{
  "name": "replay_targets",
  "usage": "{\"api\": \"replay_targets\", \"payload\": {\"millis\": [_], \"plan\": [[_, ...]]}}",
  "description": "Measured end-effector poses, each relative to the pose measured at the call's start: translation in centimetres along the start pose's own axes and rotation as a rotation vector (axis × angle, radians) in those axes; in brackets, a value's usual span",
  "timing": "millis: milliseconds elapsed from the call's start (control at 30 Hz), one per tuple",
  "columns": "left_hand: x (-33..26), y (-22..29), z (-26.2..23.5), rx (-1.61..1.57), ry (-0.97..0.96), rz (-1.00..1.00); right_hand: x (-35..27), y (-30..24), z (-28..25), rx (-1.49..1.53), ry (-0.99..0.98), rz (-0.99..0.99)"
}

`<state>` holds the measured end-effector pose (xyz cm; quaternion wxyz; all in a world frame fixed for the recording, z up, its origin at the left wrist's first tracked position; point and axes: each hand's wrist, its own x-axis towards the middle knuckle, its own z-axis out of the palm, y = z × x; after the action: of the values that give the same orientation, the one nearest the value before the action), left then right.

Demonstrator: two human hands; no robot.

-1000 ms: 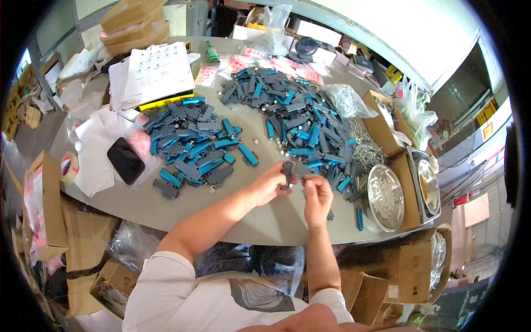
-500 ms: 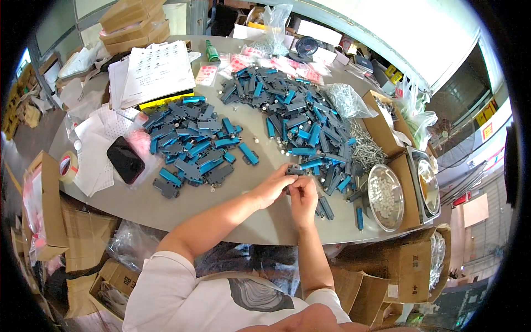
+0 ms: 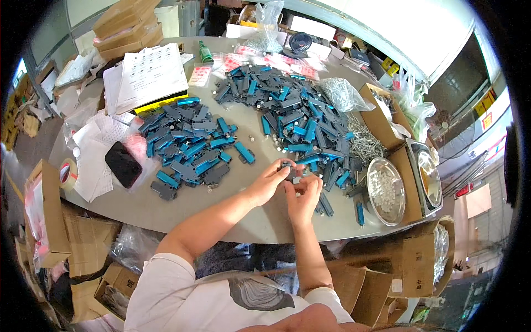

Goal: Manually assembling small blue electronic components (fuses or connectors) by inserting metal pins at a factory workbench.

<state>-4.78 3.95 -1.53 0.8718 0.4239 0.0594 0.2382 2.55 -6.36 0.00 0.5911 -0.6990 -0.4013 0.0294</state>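
Observation:
Over the near middle of the table, my left hand [image 3: 265, 184] grips a small dark grey plastic housing [image 3: 286, 165] between thumb and fingers. Just right of and below it is my right hand [image 3: 303, 203], its fingertips pinched together. Something small and pale shows at those fingertips, too small to name. Beyond my hands spreads a large heap of grey and blue plastic housings [image 3: 293, 117], and to their left lies a second heap of the same housings [image 3: 191, 145]. Small white round pieces are scattered between the heaps.
Right of my hands stand a metal bowl [image 3: 399, 214] of white pieces and a pile of long screws [image 3: 366, 141] beside a cardboard box [image 3: 381, 124]. Leftward lie a black phone [image 3: 124, 164], papers [image 3: 149, 74] and a tape roll [image 3: 68, 173]. A green bottle [image 3: 205, 52] is at the back.
My right hand has drawn slightly down and away from the housing, opening a gap between the hands. My left hand keeps hold of the housing, raised a little. The view has shifted slightly.

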Motion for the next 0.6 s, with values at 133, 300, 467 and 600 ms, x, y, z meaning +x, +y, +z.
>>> {"api": "replay_targets", "payload": {"millis": [133, 300, 467, 600], "plan": [[0.3, -0.5, 0.0, -0.014, -0.023, 0.087, -0.5, 0.6, 0.4, -0.231, 0.051, -0.227], [0.2, -0.2, 0.4, -0.099, -0.006, 0.114, -0.7, 0.0, 0.3, -0.214, 0.132, -0.263], [0.2, 0.3, 0.3, -0.166, -0.074, 0.092, -0.3, 1.7, -0.4, 0.055, 0.032, 0.005], [0.1, 0.7, -0.2, -0.140, -0.058, 0.041, -0.2, 1.4, -0.5, -0.075, -0.111, -0.029]]}}
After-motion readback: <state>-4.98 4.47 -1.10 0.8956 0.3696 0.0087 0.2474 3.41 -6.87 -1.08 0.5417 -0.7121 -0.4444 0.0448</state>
